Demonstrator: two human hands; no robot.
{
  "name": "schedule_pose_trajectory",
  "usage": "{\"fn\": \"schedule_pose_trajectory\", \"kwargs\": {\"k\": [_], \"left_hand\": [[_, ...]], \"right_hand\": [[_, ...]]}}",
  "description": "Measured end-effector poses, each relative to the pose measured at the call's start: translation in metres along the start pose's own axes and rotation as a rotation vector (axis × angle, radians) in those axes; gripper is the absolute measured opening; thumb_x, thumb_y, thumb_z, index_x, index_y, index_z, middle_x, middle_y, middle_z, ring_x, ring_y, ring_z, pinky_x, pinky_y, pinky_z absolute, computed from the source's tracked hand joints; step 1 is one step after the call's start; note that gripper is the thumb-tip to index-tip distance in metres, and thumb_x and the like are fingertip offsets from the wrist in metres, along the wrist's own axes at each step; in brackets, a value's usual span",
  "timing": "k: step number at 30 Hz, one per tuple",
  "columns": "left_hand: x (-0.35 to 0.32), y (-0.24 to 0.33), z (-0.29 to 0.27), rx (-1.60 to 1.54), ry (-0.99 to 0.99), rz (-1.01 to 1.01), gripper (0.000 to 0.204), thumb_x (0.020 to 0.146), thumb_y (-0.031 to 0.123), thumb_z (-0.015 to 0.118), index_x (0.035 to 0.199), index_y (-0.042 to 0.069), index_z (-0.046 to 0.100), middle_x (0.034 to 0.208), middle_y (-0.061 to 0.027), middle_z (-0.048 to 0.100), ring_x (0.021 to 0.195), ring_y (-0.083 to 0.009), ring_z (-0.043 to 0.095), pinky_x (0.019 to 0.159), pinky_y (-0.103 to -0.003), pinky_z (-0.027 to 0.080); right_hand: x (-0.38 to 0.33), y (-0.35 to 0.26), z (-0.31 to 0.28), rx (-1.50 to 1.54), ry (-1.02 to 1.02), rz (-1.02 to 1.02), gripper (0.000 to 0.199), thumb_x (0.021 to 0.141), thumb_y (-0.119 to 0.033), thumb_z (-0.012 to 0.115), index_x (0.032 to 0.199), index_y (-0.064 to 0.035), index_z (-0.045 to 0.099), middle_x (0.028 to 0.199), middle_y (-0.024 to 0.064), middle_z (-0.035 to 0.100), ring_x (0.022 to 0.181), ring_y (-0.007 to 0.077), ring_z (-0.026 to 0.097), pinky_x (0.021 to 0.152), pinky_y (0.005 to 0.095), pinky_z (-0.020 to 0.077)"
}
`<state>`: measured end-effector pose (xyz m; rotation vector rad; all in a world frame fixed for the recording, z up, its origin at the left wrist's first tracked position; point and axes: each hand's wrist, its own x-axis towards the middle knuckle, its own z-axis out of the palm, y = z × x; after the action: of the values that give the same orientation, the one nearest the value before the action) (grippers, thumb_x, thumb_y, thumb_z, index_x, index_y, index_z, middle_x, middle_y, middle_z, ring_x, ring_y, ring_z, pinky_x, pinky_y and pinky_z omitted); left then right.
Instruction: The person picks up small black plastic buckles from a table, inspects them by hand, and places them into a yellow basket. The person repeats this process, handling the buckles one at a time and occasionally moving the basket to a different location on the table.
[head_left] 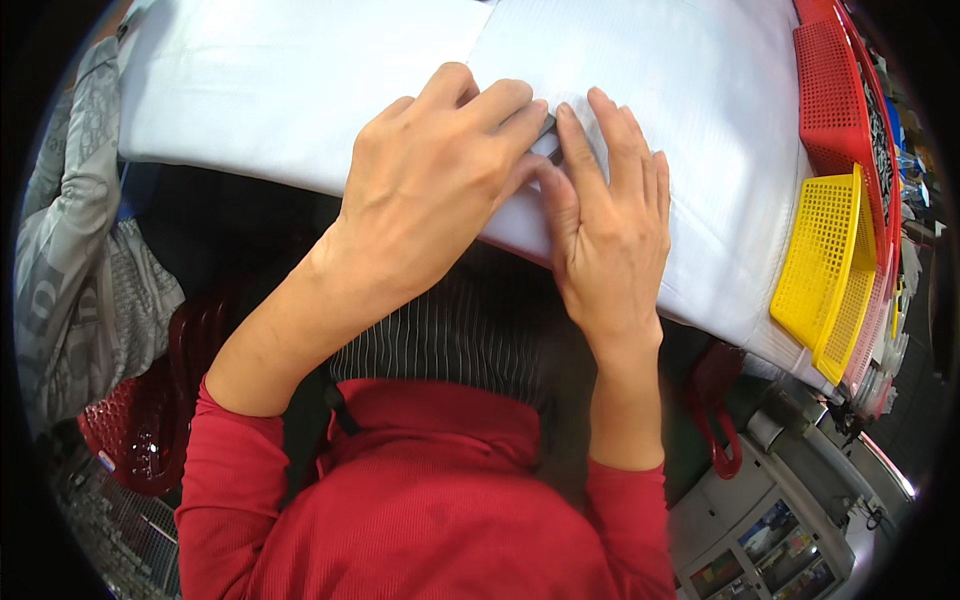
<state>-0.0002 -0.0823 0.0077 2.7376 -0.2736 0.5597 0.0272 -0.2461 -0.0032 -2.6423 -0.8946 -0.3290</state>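
Toward twelve o'clock, the left hand (430, 180) and right hand (615, 220) meet at a dark strip (548, 125) (whether clamped, I cannot tell).

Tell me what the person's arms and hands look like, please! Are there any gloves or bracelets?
The left sleeve and right sleeve are red and plain, and both end well above the wrists. The left grip and right grip are bare hands, each with slim fingers. I can't see any gloves, rings, bracelets or watch.
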Motion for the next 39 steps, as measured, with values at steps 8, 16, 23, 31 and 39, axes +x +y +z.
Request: {"fn": "schedule_pose_trajectory", "kwargs": {"k": [8, 16, 23, 31, 39], "left_hand": [[0.0, -0.003, 0.001, -0.002, -0.016, 0.048, 0.035, 0.074, 0.021, 0.075, 0.108, 0.01, 0.07, 0.107, 0.0018, 0.065, 0.088, -0.0187, 0.059, 0.071, -0.031, 0.054], [0.0, -0.018, -0.001, 0.006, -0.034, 0.149, 0.04, 0.075, 0.026, 0.075, 0.111, 0.01, 0.069, 0.109, -0.0005, 0.065, 0.099, -0.0215, 0.059, 0.078, -0.034, 0.054], [0.02, -0.02, 0.015, -0.129, 0.039, 0.255, 0.022, 0.084, 0.025, 0.07, 0.093, 0.006, 0.064, 0.09, -0.0061, 0.064, 0.085, -0.0247, 0.06, 0.07, -0.036, 0.051], [0.027, 0.002, 0.013, -1.279, -0.201, -0.498, 0.034, 0.102, 0.028, 0.049, 0.082, 0.003, 0.06, 0.07, 0.0036, 0.053, 0.062, -0.0036, 0.048, 0.056, -0.022, 0.04], [0.018, 0.003, 0.018, -1.116, -0.048, -0.427, 0.032, 0.101, 0.025, 0.051, 0.082, 0.001, 0.062, 0.066, 0.0049, 0.052, 0.063, -0.0034, 0.045, 0.056, -0.02, 0.038]], "right_hand": [[-0.018, 0.001, -0.007, -0.019, -0.002, -0.022, 0.039, 0.095, -0.029, 0.056, 0.128, -0.0079, 0.059, 0.137, 0.0135, 0.049, 0.127, 0.0361, 0.045, 0.103, 0.057, 0.0343], [-0.025, 0.002, -0.023, 0.101, 0.015, 0.02, 0.027, 0.092, -0.019, 0.059, 0.115, -0.0076, 0.067, 0.125, 0.0139, 0.056, 0.119, 0.0352, 0.051, 0.098, 0.0488, 0.0413], [-0.022, 0.005, -0.042, 0.372, 0.225, 0.161, 0.016, 0.091, -0.01, 0.063, 0.102, -0.002, 0.07, 0.104, 0.0147, 0.063, 0.094, 0.0287, 0.063, 0.081, 0.0345, 0.0499], [0.004, -0.002, -0.024, 1.035, 0.344, 0.597, 0.041, 0.103, -0.034, 0.049, 0.096, 0.0022, 0.067, 0.072, 0.0022, 0.059, 0.068, 0.0088, 0.054, 0.063, 0.0229, 0.0414], [0.036, -0.019, -0.009, 1.124, 0.232, 0.637, 0.02, 0.095, -0.018, 0.065, 0.093, 0.0012, 0.069, 0.067, -0.0007, 0.058, 0.056, 0.0051, 0.048, 0.051, 0.02, 0.0379]]}}
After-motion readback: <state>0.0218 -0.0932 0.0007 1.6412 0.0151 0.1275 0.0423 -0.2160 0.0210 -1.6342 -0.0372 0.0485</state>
